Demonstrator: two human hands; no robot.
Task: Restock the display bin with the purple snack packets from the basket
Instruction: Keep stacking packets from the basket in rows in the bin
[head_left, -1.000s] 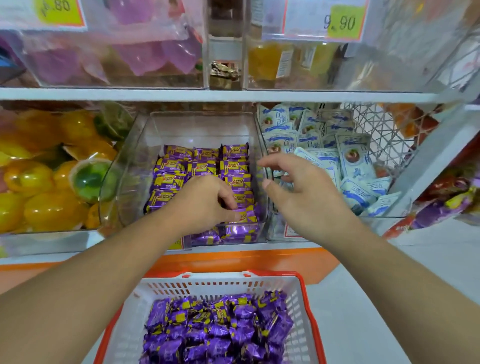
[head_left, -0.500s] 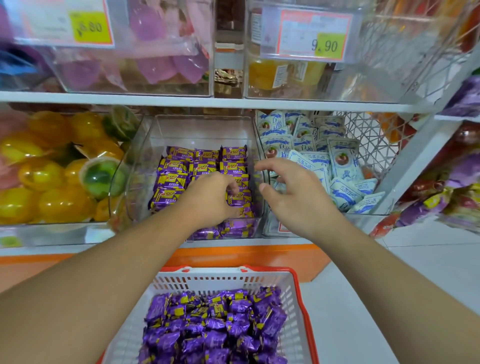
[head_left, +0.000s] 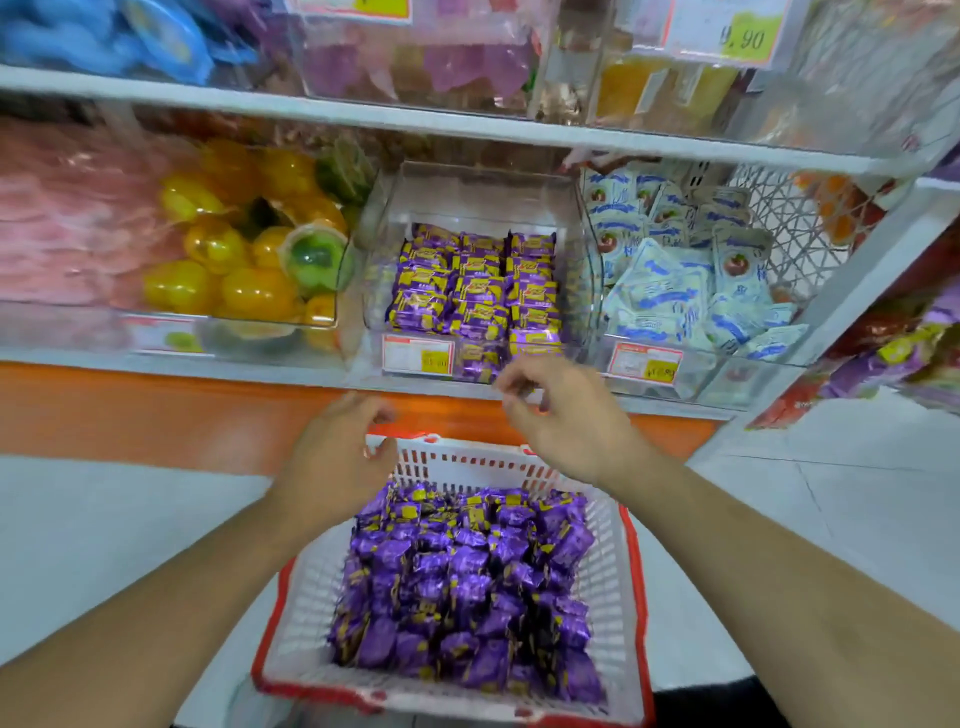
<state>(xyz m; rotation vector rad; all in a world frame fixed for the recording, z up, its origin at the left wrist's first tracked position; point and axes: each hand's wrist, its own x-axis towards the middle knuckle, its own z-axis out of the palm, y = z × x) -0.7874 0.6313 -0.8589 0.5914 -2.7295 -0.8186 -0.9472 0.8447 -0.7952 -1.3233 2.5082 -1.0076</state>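
Above the basket (head_left: 605, 525), both hands (left hand (head_left: 337, 457), right hand (head_left: 566, 421)) have left the display bin (head_left: 467, 197).

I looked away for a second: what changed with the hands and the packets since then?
Both hands pulled back out of the display bin; the left hand and right hand now hover empty above the basket. The purple packets stayed in rows.

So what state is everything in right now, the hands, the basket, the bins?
Left hand: empty, fingers loosely curled, above the basket's far rim.
Right hand: empty, fingers loosely curled, in front of the bin.
Basket: heaped with purple packets.
Display bin: open-topped, partly filled with neat rows.
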